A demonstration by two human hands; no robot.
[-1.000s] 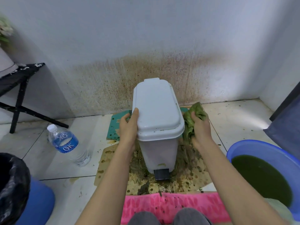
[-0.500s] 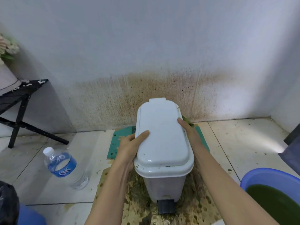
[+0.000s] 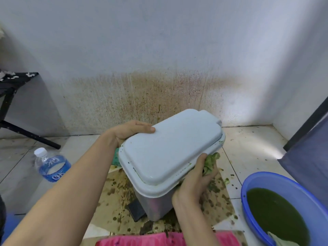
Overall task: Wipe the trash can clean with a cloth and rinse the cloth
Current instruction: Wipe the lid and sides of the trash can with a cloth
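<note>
I'm on the wiping step. My left hand (image 3: 127, 132) grips the lid edge of the trash can (image 3: 170, 153), tipped on the middle of the dirty mat (image 3: 218, 201). My right hand (image 3: 193, 181) holds the green cloth (image 3: 210, 163) against its side. Next, I think: rub under the rim, holding tight.

Tiled floor (image 3: 248, 142) carries cardboard (image 3: 219, 201) (stained), water bottle (image 3: 51, 166), blue basin (image 3: 244, 201).

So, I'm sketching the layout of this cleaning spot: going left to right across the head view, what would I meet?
Water bottle → left hand → trash can → green cloth → blue basin.
</note>
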